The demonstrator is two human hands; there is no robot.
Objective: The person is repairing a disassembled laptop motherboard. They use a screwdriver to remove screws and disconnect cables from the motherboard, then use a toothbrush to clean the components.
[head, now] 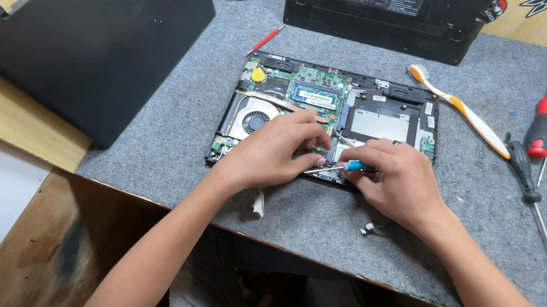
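Careful: right hand grips the small blue-handled screwdriver over the opened laptop, left hand curled, pinching beside its tip; a slip could gouge the circuit board.

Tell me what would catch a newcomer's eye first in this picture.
Mid-mat, the opened laptop base shows its green circuit board and fan. Over its front edge, the right hand holds a small blue-handled screwdriver while the left hand rests on the board. A white and orange toothbrush lies to the right, with a red-handled screwdriver beyond it.
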